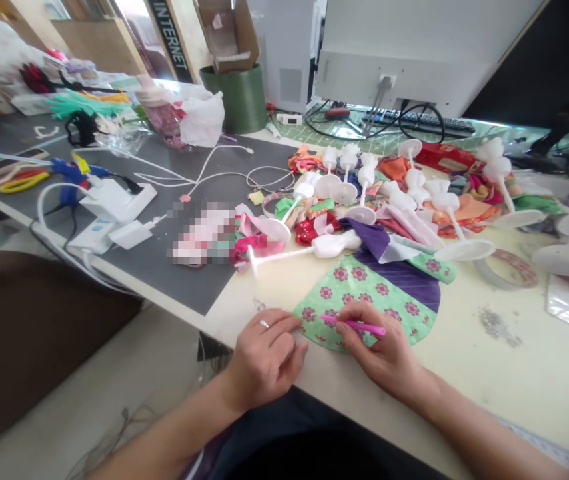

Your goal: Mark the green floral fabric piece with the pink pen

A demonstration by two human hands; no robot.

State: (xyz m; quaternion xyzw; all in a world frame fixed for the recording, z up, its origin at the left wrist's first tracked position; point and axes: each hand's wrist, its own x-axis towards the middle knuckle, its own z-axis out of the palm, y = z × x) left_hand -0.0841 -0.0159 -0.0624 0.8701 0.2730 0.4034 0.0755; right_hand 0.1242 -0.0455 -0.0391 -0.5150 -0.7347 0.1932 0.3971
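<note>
Across the tabletop (pixel 469 360), our right hand (pixel 379 353) pinches a pink pen (pixel 359 326) on green floral, purple-striped fabric (pixel 359 300), our left hand (pixel 264 360) pressing its edge; a banner (pixel 169 40) reads INTERNET.

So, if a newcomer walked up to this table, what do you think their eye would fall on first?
Probably the green floral fabric at the near edge of the table, with the left hand on its edge and a pink pen in the right hand. Just beyond it, white plastic stands lie heaped among bright fabric scraps.
</note>
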